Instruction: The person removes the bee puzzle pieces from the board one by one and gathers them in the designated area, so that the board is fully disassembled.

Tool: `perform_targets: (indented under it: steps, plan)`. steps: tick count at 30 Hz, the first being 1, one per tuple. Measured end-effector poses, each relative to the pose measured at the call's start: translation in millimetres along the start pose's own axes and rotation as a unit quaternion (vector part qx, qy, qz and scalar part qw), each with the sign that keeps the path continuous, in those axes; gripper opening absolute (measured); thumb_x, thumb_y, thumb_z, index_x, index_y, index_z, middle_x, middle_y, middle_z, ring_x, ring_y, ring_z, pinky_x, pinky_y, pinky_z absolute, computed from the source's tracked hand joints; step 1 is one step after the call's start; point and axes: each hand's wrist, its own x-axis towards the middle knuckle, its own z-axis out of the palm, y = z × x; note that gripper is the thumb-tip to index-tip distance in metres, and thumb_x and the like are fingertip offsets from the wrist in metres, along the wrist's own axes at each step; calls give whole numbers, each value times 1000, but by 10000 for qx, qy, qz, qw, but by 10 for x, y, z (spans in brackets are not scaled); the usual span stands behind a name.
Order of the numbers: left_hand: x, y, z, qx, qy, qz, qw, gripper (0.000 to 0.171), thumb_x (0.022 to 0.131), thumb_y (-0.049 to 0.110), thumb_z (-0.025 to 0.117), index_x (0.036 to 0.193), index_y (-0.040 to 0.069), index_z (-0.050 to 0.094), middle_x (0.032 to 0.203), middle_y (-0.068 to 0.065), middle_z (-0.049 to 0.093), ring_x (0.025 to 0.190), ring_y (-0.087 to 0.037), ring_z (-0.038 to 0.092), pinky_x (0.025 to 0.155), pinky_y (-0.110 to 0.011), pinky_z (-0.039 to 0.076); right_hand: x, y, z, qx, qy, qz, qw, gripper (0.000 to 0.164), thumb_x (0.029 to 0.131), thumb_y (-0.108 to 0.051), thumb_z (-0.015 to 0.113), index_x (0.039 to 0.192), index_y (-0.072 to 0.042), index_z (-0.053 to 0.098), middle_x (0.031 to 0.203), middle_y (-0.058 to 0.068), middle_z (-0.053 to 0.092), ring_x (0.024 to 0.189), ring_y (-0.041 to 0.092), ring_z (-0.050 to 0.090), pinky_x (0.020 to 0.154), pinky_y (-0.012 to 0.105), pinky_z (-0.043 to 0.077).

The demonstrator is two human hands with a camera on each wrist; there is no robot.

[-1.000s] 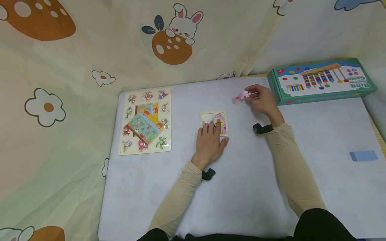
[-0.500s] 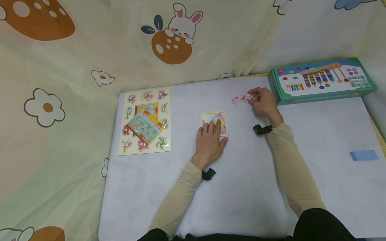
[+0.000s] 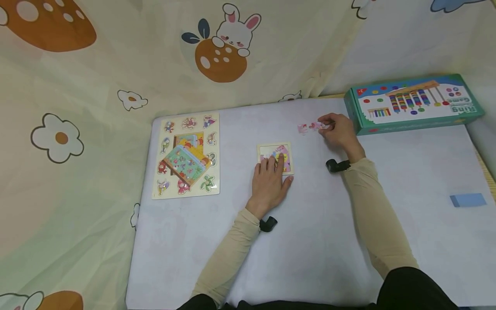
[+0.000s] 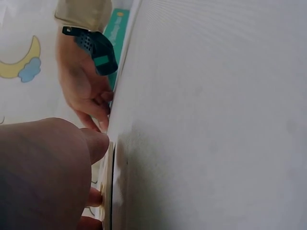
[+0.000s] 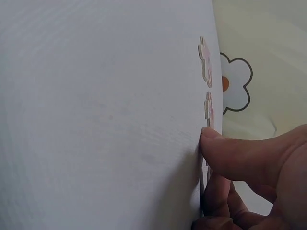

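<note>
My left hand point(image 3: 268, 185) lies with fingers spread over a small framed jigsaw puzzle point(image 3: 284, 148), pressing on it. Pink and purple picture parts show beyond the fingertips; the rest is hidden under the hand. In the left wrist view, the thumb is at the edge of the puzzle frame point(image 4: 108, 191). Further right, my right hand point(image 3: 337, 131) pinches a pink puzzle piece point(image 3: 327, 126) at the table surface, partly hidden by its fingers. Just left of it lie another pink piece point(image 3: 314, 126) and a separate one point(image 3: 302, 128). The right wrist view shows a loose piece point(image 5: 205, 62) edge-on beyond the thumb.
At the left, a larger wooden peg puzzle board point(image 3: 159, 159) has two picture puzzles point(image 3: 186, 165) stacked on it. A green toy box point(image 3: 414, 105) stands at the back right. A blue block point(image 3: 467, 200) lies near the right edge. Printed cloth point(image 3: 97, 129) hangs behind the table.
My right hand has shifted slightly right and lowered the tilted piece nearly flat, away from the two other pieces. The left hand has stayed in place.
</note>
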Motion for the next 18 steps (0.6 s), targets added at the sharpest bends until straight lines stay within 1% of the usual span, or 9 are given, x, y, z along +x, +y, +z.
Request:
perform_targets:
  steps: [6, 11, 14, 18]
  plan:
    - [-5, 8, 1, -51, 60, -6, 10000, 75, 109, 56, 47, 168, 13, 30, 149, -11, 48, 129, -26, 44, 111, -40, 36, 12, 6, -19, -51, -95, 39, 9999, 38, 102, -11, 68, 139, -3, 65, 131, 26, 61, 110, 39, 54, 91, 44, 42]
    - [-4, 12, 0, -4, -6, -46, 10000, 75, 109, 56, 45, 169, 13, 29, 151, -11, 46, 130, -26, 43, 112, -40, 35, 9, 0, -12, 4, -39, 14, 10000, 38, 101, -9, 68, 138, -3, 65, 131, 25, 63, 110, 38, 56, 92, 44, 43]
    - [-3, 15, 8, 45, -14, -52, 10000, 76, 109, 57, 45, 169, 14, 28, 152, -11, 46, 131, -26, 42, 113, -40, 35, -7, -4, 3, 56, 78, -35, 9999, 37, 101, -8, 68, 138, -3, 66, 130, 25, 63, 108, 38, 57, 90, 42, 43]
    - [-6, 16, 21, 34, 86, -23, 10000, 76, 109, 57, 46, 168, 13, 29, 151, -12, 47, 130, -26, 44, 112, -41, 36, -42, -46, 54, 170, 410, -191, 9988, 35, 99, -5, 69, 134, -2, 69, 126, 25, 65, 101, 36, 58, 84, 37, 43]
